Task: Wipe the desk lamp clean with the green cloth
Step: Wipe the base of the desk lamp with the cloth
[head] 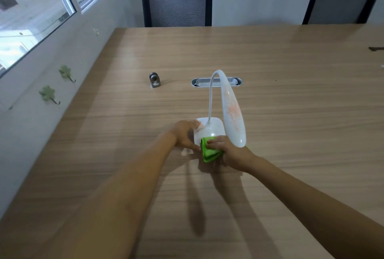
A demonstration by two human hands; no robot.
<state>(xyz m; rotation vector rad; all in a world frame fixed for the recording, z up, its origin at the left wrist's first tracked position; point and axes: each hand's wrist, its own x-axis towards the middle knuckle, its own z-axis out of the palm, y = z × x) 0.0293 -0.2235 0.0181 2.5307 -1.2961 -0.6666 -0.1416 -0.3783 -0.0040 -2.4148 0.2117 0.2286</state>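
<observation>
A white desk lamp [215,128] stands on the wooden table, with a square base, a thin curved neck and a long head bent down toward me. Orange-pink smears mark the lamp head [232,111]. My left hand [184,135] grips the left side of the base. A folded green cloth [209,150] lies against the near edge of the base, and my right hand [228,150] presses on it with fingers closed around it.
A small grey metal fitting [154,81] stands on the table to the far left of the lamp. A silver oval cable grommet [236,82] is set into the table behind the lamp. Two black mesh chairs [176,3] stand at the far edge. The wall with green hooks runs along the left.
</observation>
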